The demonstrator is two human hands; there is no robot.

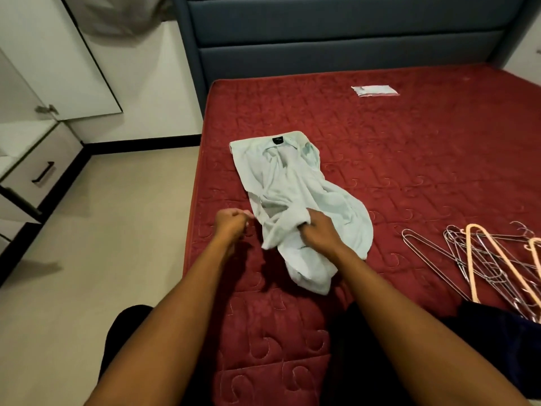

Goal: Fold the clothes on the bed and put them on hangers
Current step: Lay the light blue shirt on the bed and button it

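- A white drawer cabinet with black bar handles [44, 168] stands on the pale floor, far to the left of the grip and off the bed.
- The left hand [231, 227] is curled into a loose fist just left of the grip, at the garment's near-left edge. Whether it pinches any cloth cannot be told.
- A pale mint, thin woven shirt [292, 183] lies crumpled lengthways on the red quilted mattress [409, 171]. Its collar and dark neck label are at the far end, beyond the grip, and its lower part is bunched toward the person.
- The right hand [319, 230] makes the grip, its fingers dug into a fistful of the shirt's soft lower folds.
- The step in hand looks like straightening the shirt before folding. The next move likely calls for both hands to take opposite edges and draw the limp, creased cloth flat on the stitched swirl-pattern mattress.
- A tangle of thin silver wire hangers and peach plastic hangers [483, 259] rests well to the right of the grip, apart from the shirt. Their hooks and shoulders overlap, so freeing one will probably take some care.
- A dark folded cloth [497, 332] sits to the near right of the grip, partly over the hangers' lower ends.
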